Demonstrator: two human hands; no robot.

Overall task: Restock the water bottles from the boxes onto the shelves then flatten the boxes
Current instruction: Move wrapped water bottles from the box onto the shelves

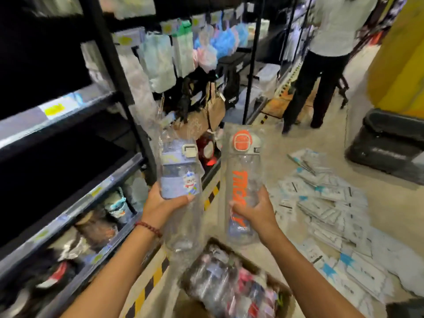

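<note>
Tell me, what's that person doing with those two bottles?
A person is stocking a shop. The left hand holds a blue bottle and the right hand holds a clear bottle with orange lettering, both still in plastic wrap. Below them sits an open cardboard box with more wrapped bottles. The shelves are on the left.

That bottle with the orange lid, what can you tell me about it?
The orange-lidded bottle is clear plastic, with an orange and white flip cap and orange lettering running down its side. It looks empty and sits in a transparent wrapper. The right hand holds it upright by its lower half, above the open box.
</note>
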